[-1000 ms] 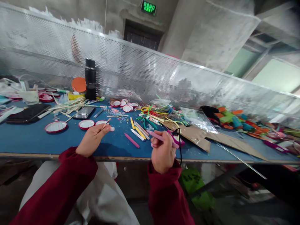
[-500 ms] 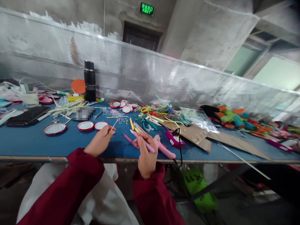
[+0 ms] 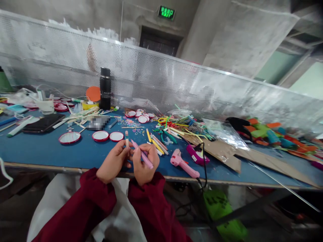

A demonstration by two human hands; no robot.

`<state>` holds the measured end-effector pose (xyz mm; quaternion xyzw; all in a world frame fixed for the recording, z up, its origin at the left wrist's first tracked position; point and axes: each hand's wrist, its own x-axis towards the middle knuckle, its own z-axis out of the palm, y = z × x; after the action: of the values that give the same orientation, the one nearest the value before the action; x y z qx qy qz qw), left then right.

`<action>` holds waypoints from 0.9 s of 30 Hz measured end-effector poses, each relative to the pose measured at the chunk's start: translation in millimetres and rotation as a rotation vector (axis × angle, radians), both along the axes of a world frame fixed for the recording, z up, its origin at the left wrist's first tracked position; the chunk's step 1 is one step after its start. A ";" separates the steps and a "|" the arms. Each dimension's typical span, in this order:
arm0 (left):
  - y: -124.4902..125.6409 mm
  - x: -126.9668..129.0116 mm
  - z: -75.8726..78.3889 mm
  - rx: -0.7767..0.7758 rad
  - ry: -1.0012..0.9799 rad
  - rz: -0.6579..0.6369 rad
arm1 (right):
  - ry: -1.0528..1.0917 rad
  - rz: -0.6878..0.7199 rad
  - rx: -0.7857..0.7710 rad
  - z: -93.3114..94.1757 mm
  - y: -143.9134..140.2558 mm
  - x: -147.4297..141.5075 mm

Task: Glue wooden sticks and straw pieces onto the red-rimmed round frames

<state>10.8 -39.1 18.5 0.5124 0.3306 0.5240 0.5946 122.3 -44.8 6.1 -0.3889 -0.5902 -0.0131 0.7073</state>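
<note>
Pink stick (image 3: pixel 142 157) clamped in right hand (image 3: pixel 143 164); left hand (image 3: pixel 114 163) pinches small stick (image 3: pixel 127 138), hands touching.

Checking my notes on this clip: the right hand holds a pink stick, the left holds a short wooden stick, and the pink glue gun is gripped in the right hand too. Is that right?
Not quite. The pink glue gun is not gripped: the head view shows it lying on the blue table, apart from both hands. The right hand does hold the pink stick, and the left hand the short wooden stick.
</note>
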 end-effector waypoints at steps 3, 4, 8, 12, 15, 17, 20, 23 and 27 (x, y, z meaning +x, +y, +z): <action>1.1 1.2 3.7 0.046 0.031 0.001 | -0.005 -0.012 0.014 0.8 5.0 0.1; 1.9 0.9 5.2 0.054 0.057 0.020 | -0.005 -0.015 0.016 0.2 6.0 0.1; 7.9 -2.2 7.3 0.093 0.177 0.129 | -0.028 -0.034 0.040 -2.8 7.0 -0.8; 11.6 -5.6 1.5 0.164 0.262 0.196 | -0.069 -0.070 0.082 -2.9 5.2 -2.0; 10.8 -7.7 -2.6 0.205 0.304 0.223 | -0.099 -0.077 0.104 -1.8 4.6 -2.9; 9.6 -8.2 -3.6 0.236 0.340 0.256 | -0.124 -0.075 0.108 -1.2 4.7 -3.6; 8.4 -7.7 -3.8 0.268 0.380 0.310 | -0.158 -0.081 0.110 -0.9 5.5 -4.4; 8.1 -7.0 -5.1 0.287 0.399 0.334 | -0.189 -0.086 0.111 -1.4 6.7 -4.3; 8.4 -7.3 -8.7 0.309 0.421 0.346 | -0.205 -0.076 0.135 -1.8 8.0 -4.2</action>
<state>3.5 -30.7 9.8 0.6300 0.4452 0.5440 0.3301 118.1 -36.8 4.3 -0.3590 -0.6419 -0.1193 0.6670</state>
